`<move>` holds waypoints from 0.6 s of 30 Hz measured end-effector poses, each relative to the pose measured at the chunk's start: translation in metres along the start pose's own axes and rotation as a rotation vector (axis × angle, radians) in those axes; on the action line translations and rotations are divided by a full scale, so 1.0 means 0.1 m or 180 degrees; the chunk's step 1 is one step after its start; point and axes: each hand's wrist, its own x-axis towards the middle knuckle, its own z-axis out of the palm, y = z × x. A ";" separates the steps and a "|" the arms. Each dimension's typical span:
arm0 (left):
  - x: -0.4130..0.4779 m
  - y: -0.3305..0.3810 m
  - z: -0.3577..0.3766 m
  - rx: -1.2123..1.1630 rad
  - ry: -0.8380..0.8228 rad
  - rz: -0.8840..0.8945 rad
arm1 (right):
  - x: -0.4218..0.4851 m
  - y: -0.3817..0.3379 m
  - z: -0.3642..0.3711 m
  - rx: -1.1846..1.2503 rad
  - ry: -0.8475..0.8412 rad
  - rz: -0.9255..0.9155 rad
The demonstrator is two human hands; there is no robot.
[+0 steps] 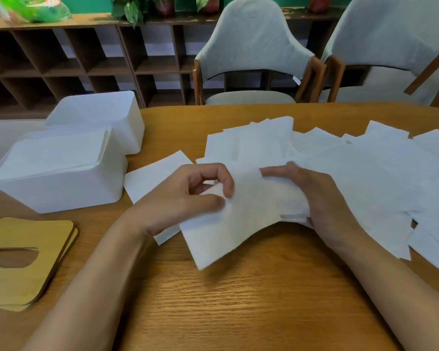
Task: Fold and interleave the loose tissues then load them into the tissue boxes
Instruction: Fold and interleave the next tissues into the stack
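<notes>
I pinch one tissue [238, 224] by its left edge with my left hand [188, 196], thumb and forefinger clenched on it, so that the sheet hangs free over the near middle of the bench [238, 305] and I can lay it where I want. My right hand [307, 193] grips the small stack [293, 215] under the sheet's right end, fingers [276, 171] curled over the top and the thumb hidden below; I judge this is to keep the folded layers from sliding while the new sheet is tucked in. The loose tissues [365, 173] lie fanned out to the right and far side, close by my right hand for the next pick. One single sheet [150, 176] lies flat under my left wrist. At the left stands the near tissue box [61, 198], open and seemingly filled with white sheets, and the far tissue box [99, 112] touches it behind; whether that one is loaded I cannot tell. The wooden lids [18, 269] wait stacked at the near left, off the boxes so loading stays open. I reckon I am mid-interleave, with much unfolded.
</notes>
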 end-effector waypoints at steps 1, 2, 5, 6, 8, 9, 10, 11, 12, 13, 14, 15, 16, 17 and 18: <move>0.01 0.00 0.03 0.0094 -0.0017 -0.0004 | 0.00 0.00 0.02 0.0060 0.0019 -0.0004; 0.03 0.00 0.05 0.0193 0.0040 0.0008 | 0.00 0.00 0.06 0.0012 0.0065 -0.0033; 0.07 -0.03 0.04 0.0328 0.0471 -0.0136 | 0.01 0.06 0.10 -0.0157 0.0253 0.0064; 0.07 -0.04 0.03 0.0379 0.0608 -0.0203 | 0.01 0.08 0.09 -0.0119 0.0320 0.0090; 0.07 -0.07 0.00 0.0515 0.0790 -0.0258 | 0.01 0.09 0.09 -0.0022 0.0394 0.0095; 0.07 -0.09 -0.01 0.0554 0.0823 -0.0256 | 0.01 0.08 0.10 0.0010 0.0394 0.0076; 0.06 -0.09 -0.02 0.0593 0.0814 -0.0258 | 0.01 0.08 0.10 0.0016 0.0393 0.0037; 0.05 -0.08 -0.02 0.0649 0.0791 -0.0283 | 0.00 0.08 0.11 -0.0003 0.0394 -0.0010; 0.05 -0.08 -0.02 0.0703 0.0782 -0.0323 | 0.00 0.08 0.12 -0.0022 0.0392 -0.0037; 0.04 -0.07 -0.02 0.0723 0.0791 -0.0341 | 0.01 0.08 0.13 -0.0019 0.0378 -0.0045; 0.04 -0.06 -0.02 0.0686 0.0798 -0.0314 | 0.01 0.07 0.13 0.0008 0.0351 -0.0030; 0.04 -0.06 -0.02 0.0609 0.0795 -0.0253 | 0.01 0.07 0.14 0.0021 0.0304 -0.0019; 0.03 -0.06 -0.01 0.0512 0.0789 -0.0184 | 0.00 0.06 0.14 0.0004 0.0238 -0.0023; 0.04 -0.06 0.01 0.0427 0.0794 -0.0123 | -0.01 0.05 0.15 -0.0039 0.0169 -0.0044; 0.04 -0.07 0.02 0.0385 0.0806 -0.0076 | -0.01 0.04 0.16 -0.0085 0.0111 -0.0062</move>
